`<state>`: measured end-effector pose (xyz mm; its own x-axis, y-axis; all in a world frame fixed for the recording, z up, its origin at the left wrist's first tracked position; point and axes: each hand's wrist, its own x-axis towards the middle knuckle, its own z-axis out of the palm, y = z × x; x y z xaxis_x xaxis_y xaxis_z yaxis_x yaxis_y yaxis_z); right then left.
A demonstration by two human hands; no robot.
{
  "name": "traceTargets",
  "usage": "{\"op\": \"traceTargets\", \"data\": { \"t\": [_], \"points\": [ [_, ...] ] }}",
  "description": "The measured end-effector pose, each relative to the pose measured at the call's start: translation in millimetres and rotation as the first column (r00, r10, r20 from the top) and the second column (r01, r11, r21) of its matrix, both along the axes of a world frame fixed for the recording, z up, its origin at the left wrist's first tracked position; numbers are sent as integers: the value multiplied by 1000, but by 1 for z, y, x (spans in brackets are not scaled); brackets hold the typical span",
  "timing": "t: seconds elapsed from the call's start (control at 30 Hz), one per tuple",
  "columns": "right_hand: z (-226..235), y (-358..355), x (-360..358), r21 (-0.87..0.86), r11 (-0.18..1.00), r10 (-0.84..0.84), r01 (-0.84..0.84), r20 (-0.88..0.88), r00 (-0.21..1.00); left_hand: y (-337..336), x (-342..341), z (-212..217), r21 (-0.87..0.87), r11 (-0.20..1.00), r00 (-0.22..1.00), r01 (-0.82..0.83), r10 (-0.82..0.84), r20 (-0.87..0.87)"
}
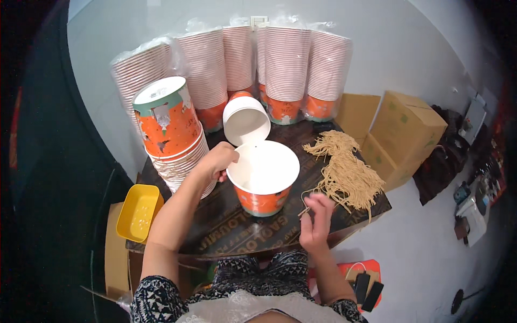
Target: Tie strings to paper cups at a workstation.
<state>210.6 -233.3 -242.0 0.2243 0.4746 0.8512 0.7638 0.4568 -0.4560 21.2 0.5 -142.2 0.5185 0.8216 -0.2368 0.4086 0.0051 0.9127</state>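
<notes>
An orange and white paper bucket [262, 200] stands upright in front of me on the dark table, its open mouth facing up. My left hand [219, 160] is closed on the left side of its rim. To the right of the bucket, my right hand [316, 220] pinches a thin tan cord [302, 211] between thumb and fingers. A pile of tan cords [350, 180] lies just beyond that hand. Behind the bucket a second paper bucket [246, 121] lies tipped, its white inside facing me. Left of my left hand, a stack of upside-down buckets [168, 121] has cords around its lower rims.
Tall plastic-wrapped bucket stacks [288, 64] line the table's back edge by the wall. A yellow tray [139, 212] is at the left edge. Cardboard boxes [406, 129] stand at the right. A red stool [371, 266] with dark devices is below right.
</notes>
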Motion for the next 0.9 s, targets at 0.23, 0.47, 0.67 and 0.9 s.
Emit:
{"op": "traceTargets", "data": {
  "t": [0.23, 0.47, 0.67, 0.9],
  "points": [
    [37, 19, 9, -222, 968, 188, -117, 331, 925, 4, 17, 6, 154, 978, 942, 139, -83, -325],
    [6, 33, -19, -74, 994, 78, -84, -92, 993, -48, 11, 1, 615, 785, 994, -72, 8, 107],
    [-20, 32, -47, -70, 988, 93, -139, -451, 888, -134, 5, -17, 907, 420, 998, -28, 68, -1],
    [-31, 28, -60, -116, 958, 141, -262, -604, 784, -140, 3, -41, 935, 330, 988, -130, 120, 95]
  ]
}}
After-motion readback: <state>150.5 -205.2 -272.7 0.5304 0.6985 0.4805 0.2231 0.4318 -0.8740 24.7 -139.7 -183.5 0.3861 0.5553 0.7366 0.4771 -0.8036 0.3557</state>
